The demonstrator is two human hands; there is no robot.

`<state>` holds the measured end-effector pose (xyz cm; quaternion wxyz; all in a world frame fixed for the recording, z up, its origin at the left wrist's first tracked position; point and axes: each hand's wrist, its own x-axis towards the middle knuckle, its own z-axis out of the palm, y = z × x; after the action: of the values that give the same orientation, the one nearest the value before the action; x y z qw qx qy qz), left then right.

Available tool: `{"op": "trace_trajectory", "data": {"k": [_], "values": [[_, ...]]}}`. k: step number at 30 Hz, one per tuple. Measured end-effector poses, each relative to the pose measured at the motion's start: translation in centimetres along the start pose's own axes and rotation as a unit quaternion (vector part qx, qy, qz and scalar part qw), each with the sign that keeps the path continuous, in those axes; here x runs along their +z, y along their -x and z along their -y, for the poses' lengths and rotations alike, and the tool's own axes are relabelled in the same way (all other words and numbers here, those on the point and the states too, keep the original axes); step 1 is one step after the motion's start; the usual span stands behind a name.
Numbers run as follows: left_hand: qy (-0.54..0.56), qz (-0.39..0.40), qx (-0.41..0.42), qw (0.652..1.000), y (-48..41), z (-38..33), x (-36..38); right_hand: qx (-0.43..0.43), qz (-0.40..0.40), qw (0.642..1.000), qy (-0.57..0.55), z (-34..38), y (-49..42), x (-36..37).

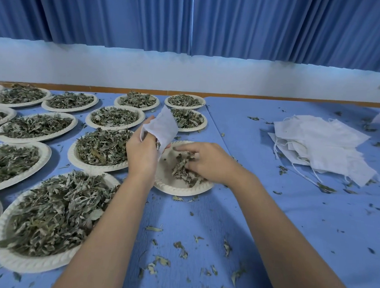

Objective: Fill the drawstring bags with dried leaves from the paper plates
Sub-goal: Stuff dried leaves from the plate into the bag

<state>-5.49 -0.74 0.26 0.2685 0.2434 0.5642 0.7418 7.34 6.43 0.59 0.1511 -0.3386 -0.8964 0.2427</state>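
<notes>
Gripping the drawstring bag (163, 126) by its mouth in the left hand (142, 151), cloth poking up toward 1 o'clock off the fingers. Clawing dried leaves (180, 171) with the right hand (208, 162), bunched under the curled fingertips, on the paper plate (178, 190) at 4 o'clock from the bag.

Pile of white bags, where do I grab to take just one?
Pinch the nearest bag by the corner poking out past the pile of drawstring bags, coming down from above on your side. It lies flat, so only that loose corner can be lifted.
</notes>
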Motion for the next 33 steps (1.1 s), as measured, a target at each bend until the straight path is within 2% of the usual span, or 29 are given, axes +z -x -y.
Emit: {"op": "trace_trajectory", "data": {"k": [2, 4, 8, 11, 14, 16, 20, 23, 27, 30, 31, 33], "values": [[-0.006, 0.004, 0.01, 1.0, 0.2, -0.2, 0.2, 0.021, -0.042, 0.996, -0.072, 0.0, -0.2, -0.6], [-0.011, 0.009, 0.024, 1.0, 0.5, -0.3, 0.5, 0.037, -0.038, 0.996, -0.069, -0.2, -0.2, -1.3], [-0.052, 0.013, 0.035, 0.998, 0.6, -0.5, 0.6, 0.023, 0.149, 0.987, 0.047, 0.3, 0.3, -1.1], [-0.062, 0.027, 0.024, 0.997, 0.3, -0.4, 0.7, -0.003, 0.182, 0.977, 0.116, 0.7, 0.3, 0.0], [-0.036, 0.033, -0.017, 0.999, 0.2, -0.8, 0.6, 0.0, 0.122, 0.985, 0.121, 0.4, 0.4, 0.6], [-0.011, 0.03, -0.042, 0.999, 0.1, -1.1, 0.7, -0.02, 0.071, 0.983, 0.168, 0.4, 0.6, 1.1], [0.013, 0.027, -0.028, 0.999, 0.2, -1.1, 0.7, -0.047, 0.007, 0.973, 0.226, 0.2, 0.6, 2.4], [-0.004, 0.031, -0.002, 0.999, 0.2, -1.1, 0.6, -0.03, -0.014, 0.989, 0.147, 0.2, 0.5, 2.6], [-0.009, 0.036, -0.005, 0.999, 0.1, -1.1, 0.6, -0.012, 0.014, 1.0, 0.026, 0.5, 1.0, 1.8], [-0.007, 0.039, -0.004, 0.999, 0.2, -1.1, 0.7, 0.033, -0.043, 0.997, -0.046, 0.6, 1.1, 0.8], [-0.005, 0.038, -0.004, 0.999, 0.2, -1.1, 0.8, 0.049, -0.076, 0.996, -0.015, 0.7, 1.1, 0.6], [-0.004, 0.036, -0.002, 0.999, 0.2, -1.1, 0.8, 0.08, -0.101, 0.983, 0.127, 0.8, 0.9, 0.9]]}}
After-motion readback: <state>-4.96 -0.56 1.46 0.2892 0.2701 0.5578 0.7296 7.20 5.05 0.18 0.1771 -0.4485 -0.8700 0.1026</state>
